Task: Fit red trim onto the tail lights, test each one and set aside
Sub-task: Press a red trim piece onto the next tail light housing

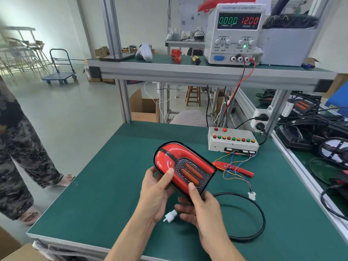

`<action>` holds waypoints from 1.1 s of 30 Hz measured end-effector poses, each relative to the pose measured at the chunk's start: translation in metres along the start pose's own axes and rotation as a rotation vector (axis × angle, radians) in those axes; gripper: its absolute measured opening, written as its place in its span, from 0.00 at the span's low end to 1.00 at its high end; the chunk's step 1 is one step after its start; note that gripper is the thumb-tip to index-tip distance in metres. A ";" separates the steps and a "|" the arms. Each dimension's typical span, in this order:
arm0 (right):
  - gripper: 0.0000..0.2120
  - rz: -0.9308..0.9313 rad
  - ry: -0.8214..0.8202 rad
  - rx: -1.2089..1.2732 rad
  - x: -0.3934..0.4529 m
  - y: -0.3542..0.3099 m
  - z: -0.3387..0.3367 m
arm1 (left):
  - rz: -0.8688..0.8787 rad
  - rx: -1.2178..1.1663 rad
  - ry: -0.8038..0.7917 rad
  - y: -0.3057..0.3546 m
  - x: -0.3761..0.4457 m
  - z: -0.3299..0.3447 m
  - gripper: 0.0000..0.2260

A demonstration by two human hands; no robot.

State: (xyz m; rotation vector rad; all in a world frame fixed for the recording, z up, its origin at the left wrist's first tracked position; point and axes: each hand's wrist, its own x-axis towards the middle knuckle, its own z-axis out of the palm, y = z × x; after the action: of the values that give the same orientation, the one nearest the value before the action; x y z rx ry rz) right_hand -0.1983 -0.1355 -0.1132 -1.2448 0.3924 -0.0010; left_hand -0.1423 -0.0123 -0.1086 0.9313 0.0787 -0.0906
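Green matting covers the tabletop (pixel 94 194), which fills the lower middle of the frame, with one raised shelf (pixel 188 69) on aluminium posts across the upper half. Top right on that shelf sits one power supply (pixel 235 32), its two readouts showing 0.000 in green and 12.00 in red, four knobs below them, and one red lead and one dark lead dropping from its front terminals. Down on the matting, right of centre, there's one grey test box (pixel 232 139) with two buttons on its upper row and nine red, green and yellow ones in the row beneath.

Centre frame now: one tail light (pixel 183 167), black-rimmed, glossy red trim (pixel 167 157) curving round a dark mesh panel with two orange bars. It's lifted off the matting, tilted, held between both hands. The left hand (pixel 156 196) grips its near-left edge, thumb laid on the red face. The right hand (pixel 203 210) grasps the near-right end, thumb on the mesh corner, fingers curled beneath.

One black cable (pixel 261 223) loops on the matting at lower right. One red strip (pixel 237 169) lies just right of the light, under a tangle of thin coloured wires running from the test box to one small white connector (pixel 252 195). A second white plug (pixel 170 216) hangs just below the hands.

At the left edge of the frame, a second person's patterned trouser legs (pixel 20 147) and two sandals.
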 end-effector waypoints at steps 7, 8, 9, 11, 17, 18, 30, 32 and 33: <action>0.18 -0.083 -0.010 0.094 0.000 0.017 -0.010 | -0.022 0.049 -0.099 0.003 -0.008 -0.005 0.24; 0.20 -0.091 -0.009 0.103 0.000 0.019 -0.011 | -0.041 0.068 -0.109 0.004 -0.007 -0.005 0.24; 0.21 -0.098 -0.010 0.106 0.000 0.020 -0.012 | -0.061 0.078 -0.101 0.006 -0.006 -0.004 0.24; 0.22 -0.115 -0.030 0.092 0.001 0.024 -0.013 | -0.081 0.098 -0.041 0.010 -0.003 -0.001 0.25; 0.22 -0.156 -0.070 0.092 0.002 0.028 -0.019 | -0.050 0.086 0.004 0.013 -0.001 0.001 0.20; 0.22 -0.158 -0.078 0.091 0.002 0.029 -0.019 | -0.033 0.101 0.011 0.012 -0.001 0.001 0.19; 0.22 -0.167 -0.128 0.048 0.002 0.027 -0.021 | 0.024 0.167 0.039 0.007 -0.001 -0.003 0.16; 0.21 -0.176 -0.129 0.031 0.002 0.027 -0.020 | 0.025 0.166 0.042 0.007 -0.001 -0.005 0.18; 0.21 -0.180 -0.125 0.024 0.002 0.027 -0.020 | 0.027 0.167 0.045 0.006 -0.001 -0.006 0.18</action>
State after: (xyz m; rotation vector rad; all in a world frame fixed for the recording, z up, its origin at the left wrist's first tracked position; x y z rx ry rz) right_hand -0.2081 -0.1452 -0.1435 -1.2463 0.1707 -0.0805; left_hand -0.1425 -0.0037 -0.1070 1.1007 0.1017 -0.0521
